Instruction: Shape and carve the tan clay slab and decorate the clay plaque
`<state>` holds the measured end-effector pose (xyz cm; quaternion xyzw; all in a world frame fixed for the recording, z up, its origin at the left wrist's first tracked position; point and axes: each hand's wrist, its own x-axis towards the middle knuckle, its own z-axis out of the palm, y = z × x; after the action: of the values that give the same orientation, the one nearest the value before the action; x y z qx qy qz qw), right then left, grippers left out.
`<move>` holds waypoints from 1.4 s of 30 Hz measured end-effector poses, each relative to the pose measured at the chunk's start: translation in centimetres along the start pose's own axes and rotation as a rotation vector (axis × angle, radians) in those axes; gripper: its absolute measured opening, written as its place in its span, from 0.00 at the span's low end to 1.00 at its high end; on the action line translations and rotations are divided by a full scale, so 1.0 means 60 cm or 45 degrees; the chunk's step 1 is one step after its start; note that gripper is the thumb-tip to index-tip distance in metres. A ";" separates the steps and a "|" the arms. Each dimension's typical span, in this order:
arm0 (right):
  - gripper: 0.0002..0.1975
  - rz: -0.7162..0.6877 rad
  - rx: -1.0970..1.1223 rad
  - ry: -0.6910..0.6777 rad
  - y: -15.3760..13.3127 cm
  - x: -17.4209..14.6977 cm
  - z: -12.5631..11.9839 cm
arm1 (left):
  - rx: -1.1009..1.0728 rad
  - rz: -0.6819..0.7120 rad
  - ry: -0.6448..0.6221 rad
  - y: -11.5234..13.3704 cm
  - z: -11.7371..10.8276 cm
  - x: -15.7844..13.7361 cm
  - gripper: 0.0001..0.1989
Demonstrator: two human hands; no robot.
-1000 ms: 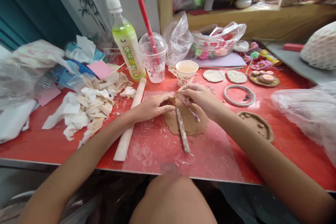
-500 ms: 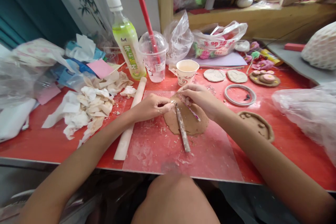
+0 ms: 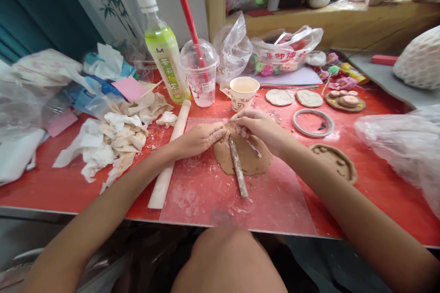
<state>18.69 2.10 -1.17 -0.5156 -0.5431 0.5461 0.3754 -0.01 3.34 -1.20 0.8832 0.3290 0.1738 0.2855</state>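
A flat slab of brown clay (image 3: 224,159) lies on a clear plastic sheet (image 3: 192,201). My left hand (image 3: 203,139) is at the slab's upper left edge, fingers pressed together; whatever they pinch is too small to make out. Over the slab's upper right part, my right hand (image 3: 257,128) has its fingers curled together, and their tips hide what is between them. A clay-smeared stick-like tool (image 3: 238,169) rests on the slab, its lower end past the edge. Beside it lies a thin purple-and-white stick (image 3: 254,148), just below my right fingers. A pale rolling pin (image 3: 167,165) lies under my left forearm.
Behind the slab stand a paper cup (image 3: 243,96), a plastic cup with a red straw (image 3: 202,80) and a green drink bottle (image 3: 165,57). Crumpled tissues (image 3: 110,142) lie left. A tape ring (image 3: 312,123), clay discs (image 3: 280,97) and a rimmed clay piece (image 3: 335,162) are right.
My left fingers have straightened and closed together, shifting slightly at the slab's edge. My right hand stays nearly in place, its fingertips moved a little. The tools lie where they were.
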 end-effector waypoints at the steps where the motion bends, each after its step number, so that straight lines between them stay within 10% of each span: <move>1: 0.05 0.004 -0.002 0.000 0.000 -0.001 0.000 | 0.004 -0.004 -0.008 -0.001 0.000 0.000 0.16; 42: 0.06 -0.030 -0.041 -0.003 -0.004 -0.001 -0.004 | -0.288 -0.011 0.012 -0.012 0.002 -0.004 0.13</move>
<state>18.89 2.13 -0.89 -0.5143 -0.5585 0.5335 0.3728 -0.46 3.60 -1.77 0.8431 0.3123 0.2128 0.3826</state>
